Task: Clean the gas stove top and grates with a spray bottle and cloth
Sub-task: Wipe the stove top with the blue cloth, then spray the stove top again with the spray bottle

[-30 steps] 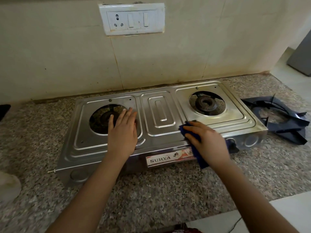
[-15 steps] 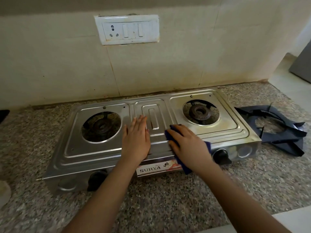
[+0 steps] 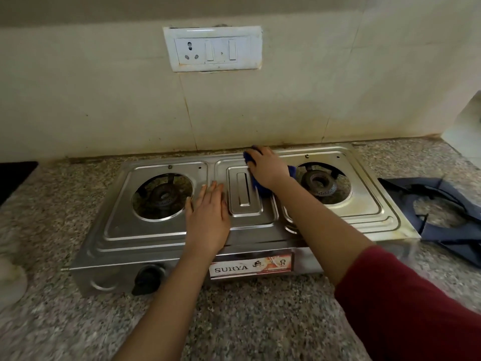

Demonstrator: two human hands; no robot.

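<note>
At the bottom of the frame lies the speckled stone bench (image 3: 247, 321). Two bare forearms reach up across it, and the right one comes out of a dark red sleeve (image 3: 416, 308) at the lower right.

The steel gas stove (image 3: 145, 238) stands on the bench in the middle of the frame. On its front face are a black knob (image 3: 147, 280) at the lower left and a label (image 3: 251, 267) reading SURYA at the centre.

The left hand (image 3: 208, 220) lies flat on the stove top, its fingers straight and close together. It rests between the left burner (image 3: 162, 198) and the raised centre panel (image 3: 244, 194).

Farther back, the right hand (image 3: 268, 170) has its fingers curled over a blue cloth (image 3: 250, 156). It holds the cloth down on the stove top at the back of the centre panel, just left of the right burner (image 3: 318, 183). Both burners sit bare in their round openings.

The dark grates (image 3: 447, 237) lie on the bench at the right edge of the frame, just beside the stove's right end.

At the left edge, something dark (image 3: 15, 175) and something pale and blurred (image 3: 10, 277) cannot be made out.

Behind the stove rises a cream tiled wall (image 3: 104, 100). A white switch plate (image 3: 212, 49) is fixed to it in the upper middle of the frame.
</note>
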